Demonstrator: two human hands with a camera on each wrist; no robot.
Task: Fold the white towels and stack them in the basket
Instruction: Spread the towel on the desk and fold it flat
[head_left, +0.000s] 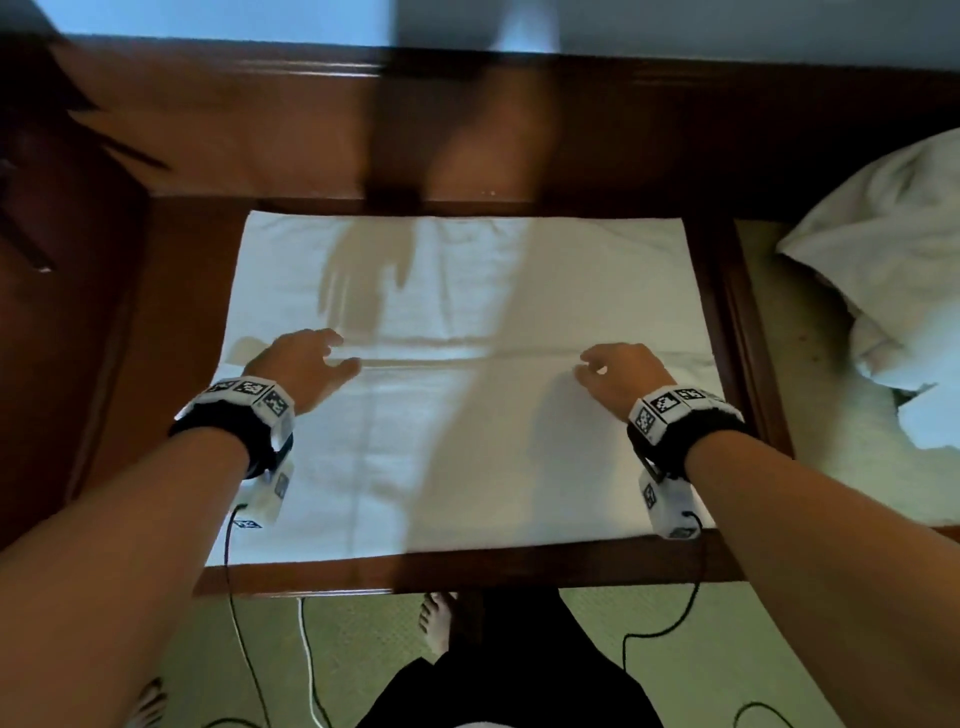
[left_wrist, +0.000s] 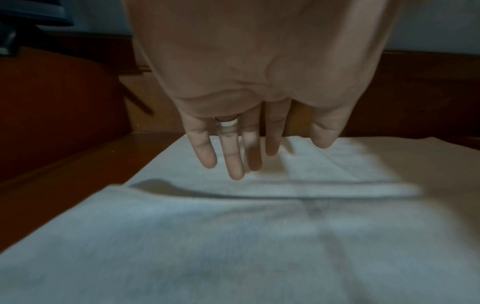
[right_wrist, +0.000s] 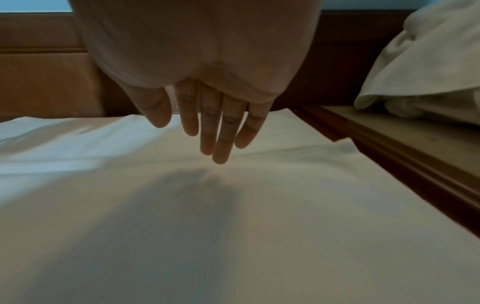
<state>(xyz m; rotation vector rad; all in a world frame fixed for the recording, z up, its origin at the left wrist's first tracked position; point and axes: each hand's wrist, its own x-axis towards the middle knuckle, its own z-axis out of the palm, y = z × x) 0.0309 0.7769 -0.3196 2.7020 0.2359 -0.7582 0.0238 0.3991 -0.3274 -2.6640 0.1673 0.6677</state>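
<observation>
crumpled white linen (head_left: 893, 291) cut off right, towel (left_wrist: 207, 246) foreground blurred

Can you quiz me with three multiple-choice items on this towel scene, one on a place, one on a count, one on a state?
1. Where does the heap of unfolded white towels lie?
A. on the side surface to the person's right
B. on the floor by the feet
C. on top of the spread towel

2. How many rings show on the left hand?
A. none
B. one
C. three

3. In what state are the hands over the white towel spread on the wooden table?
A. both clenched round a towel corner
B. both with fingers extended, holding nothing
C. only the right hand gripping cloth

Answers: 1 A, the heap sits right of the table; 2 B, one pale ring shows; 3 B, both wrist views show loose straight fingers.
</observation>
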